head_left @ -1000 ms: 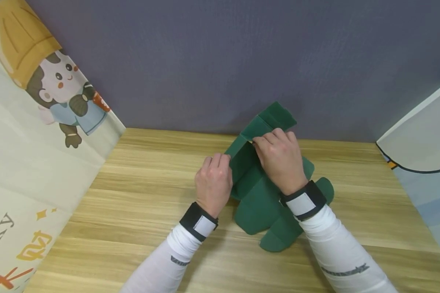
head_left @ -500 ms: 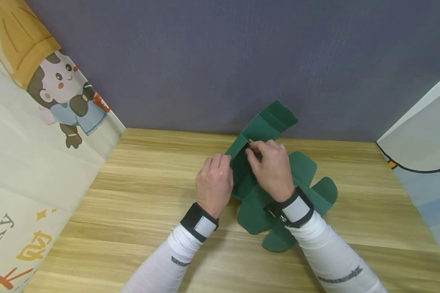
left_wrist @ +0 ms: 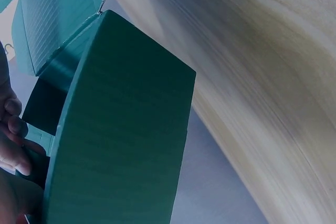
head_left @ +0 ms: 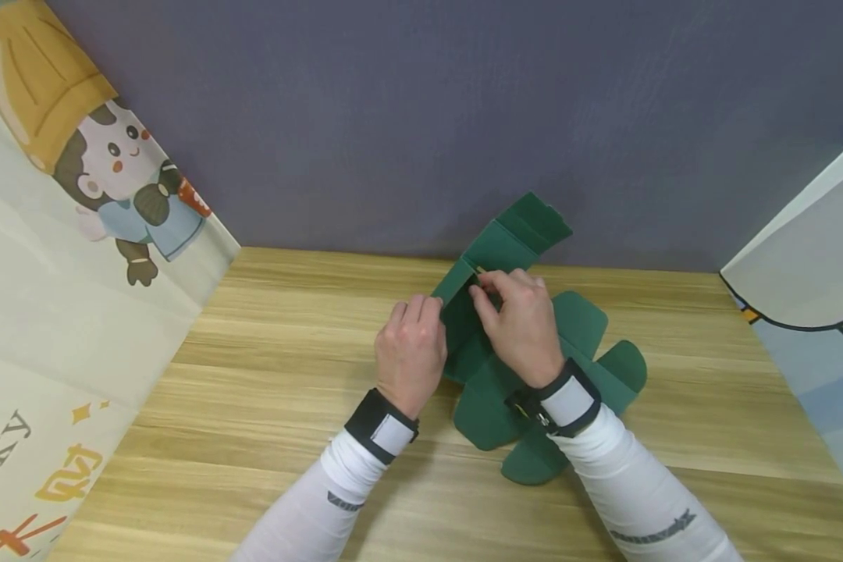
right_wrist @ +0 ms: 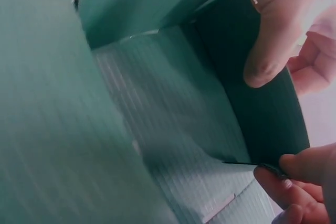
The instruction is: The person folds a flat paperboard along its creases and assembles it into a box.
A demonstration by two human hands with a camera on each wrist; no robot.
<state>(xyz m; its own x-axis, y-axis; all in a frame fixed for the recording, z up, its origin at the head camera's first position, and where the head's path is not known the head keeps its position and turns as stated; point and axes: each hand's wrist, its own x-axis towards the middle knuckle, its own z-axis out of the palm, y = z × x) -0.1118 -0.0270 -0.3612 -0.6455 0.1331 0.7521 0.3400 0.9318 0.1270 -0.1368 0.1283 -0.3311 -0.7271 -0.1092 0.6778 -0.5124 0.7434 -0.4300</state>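
Observation:
A partly folded green cardboard box (head_left: 488, 414) lies at an angle on the table, with several flaps spread out. My left hand (head_left: 410, 347) grips the raised wall on its left side. In the right wrist view, the left thumb (right_wrist: 262, 66) presses the inner face of the dark green wall (right_wrist: 226, 51). My right hand (head_left: 523, 328) pinches the far corner of that same wall between thumb and fingertips, by a thin edge or tab. The wall's broad outer face (left_wrist: 121, 124) fills the middle of the left wrist view.
The wood-grain table (head_left: 267, 367) extends around the box. A dark grey-blue panel (head_left: 365, 133) stands behind it, close to the box's long far flap (head_left: 534, 218). Printed cloth (head_left: 98, 328) borders the left, and another printed sheet (head_left: 801, 257) the right.
My right hand has drawn back slightly toward me and left, from over the wall's edge to a pinch at its corner. The left hand stays put. The last half second shows almost no motion.

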